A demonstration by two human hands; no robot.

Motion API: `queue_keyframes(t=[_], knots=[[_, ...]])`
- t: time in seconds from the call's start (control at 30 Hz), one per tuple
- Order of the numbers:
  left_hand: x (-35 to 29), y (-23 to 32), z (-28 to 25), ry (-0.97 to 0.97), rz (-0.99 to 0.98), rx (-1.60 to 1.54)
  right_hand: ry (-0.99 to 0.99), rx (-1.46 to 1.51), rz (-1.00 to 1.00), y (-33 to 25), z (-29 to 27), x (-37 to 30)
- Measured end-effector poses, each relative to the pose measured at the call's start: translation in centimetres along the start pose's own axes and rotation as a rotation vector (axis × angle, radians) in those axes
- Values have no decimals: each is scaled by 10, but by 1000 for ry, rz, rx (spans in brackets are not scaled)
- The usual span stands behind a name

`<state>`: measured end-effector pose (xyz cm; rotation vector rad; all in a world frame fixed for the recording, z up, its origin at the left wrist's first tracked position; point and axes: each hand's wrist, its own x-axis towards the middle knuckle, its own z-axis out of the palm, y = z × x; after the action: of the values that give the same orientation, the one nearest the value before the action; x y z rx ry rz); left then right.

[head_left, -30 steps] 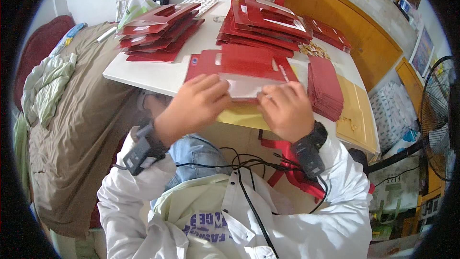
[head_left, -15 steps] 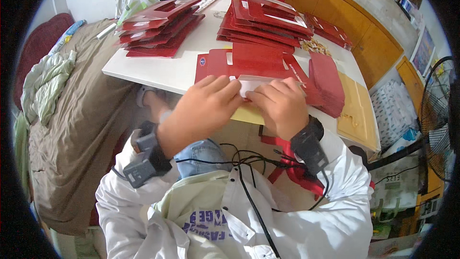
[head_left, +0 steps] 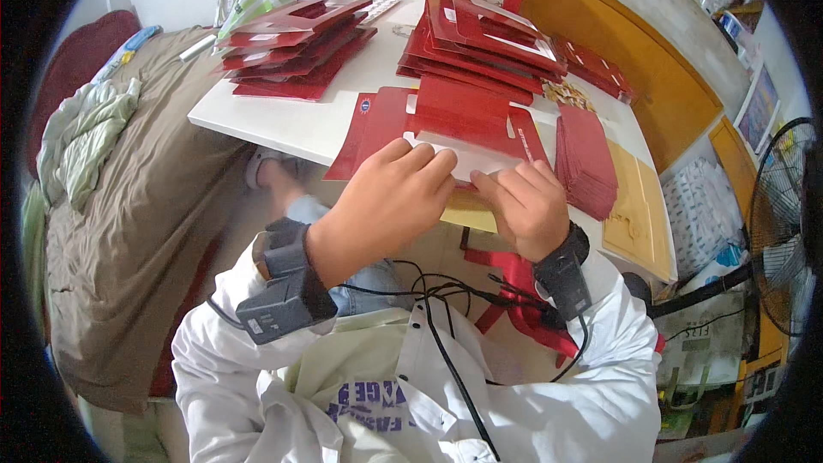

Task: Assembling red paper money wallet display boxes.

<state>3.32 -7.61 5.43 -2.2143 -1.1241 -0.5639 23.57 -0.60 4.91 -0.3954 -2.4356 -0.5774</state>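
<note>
At the table's front edge, my left hand (head_left: 386, 197) and my right hand (head_left: 527, 206) are closed, fingers pinching the two ends of a white strip (head_left: 463, 154). Whether the strip is a separate piece or the pale underside of a folded flap, I cannot tell. It lies over the near edge of a flat red cardboard sheet (head_left: 463, 111) with cut-out slots. The sheet's left part reaches past the front edge of the white table (head_left: 283, 133). My knuckles hide part of the strip.
Red folded card stacks stand at the back left (head_left: 296, 47) and back centre (head_left: 480, 43). A pile of narrow red cards (head_left: 587, 159) sits right of the sheet, by a yellow board (head_left: 639, 206). Black cables (head_left: 437, 291) hang below; a fan (head_left: 780, 223) stands right.
Both hands have shifted slightly right and toward me along the strip. More of the white strip shows between them, and the red sheet's left part now reaches nearer to me.
</note>
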Motion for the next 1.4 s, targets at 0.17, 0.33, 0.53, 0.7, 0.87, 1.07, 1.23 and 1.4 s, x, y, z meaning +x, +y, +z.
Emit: queue_keyframes(t=[0.17, 0.33, 0.53, 0.7, 0.87, 1.07, 1.23, 1.4], knots=[[-17, -7, -3, -49, -4, -22, 73, -57, -123, 8, 0, -3], [-25, -1, -9, -24, 35, -91, 99, -150, -182, 10, -9, -18], [-45, -7, -21, -9, 31, -216, -4, -91, -174, 13, -15, -29], [-48, -9, -25, 41, 1, -277, 121, -137, -170, 13, -24, -25], [-40, -3, -35, -7, 19, -292, 88, -127, -96, 18, -29, -37], [-42, -3, -36, -14, 9, -168, 146, -253, -114, 21, -31, -37], [-52, -12, -25, 56, 26, 15, 88, -252, -143, 30, -34, -41], [-52, -11, -25, 77, 152, 90, 73, -240, -131, 32, -34, -41]])
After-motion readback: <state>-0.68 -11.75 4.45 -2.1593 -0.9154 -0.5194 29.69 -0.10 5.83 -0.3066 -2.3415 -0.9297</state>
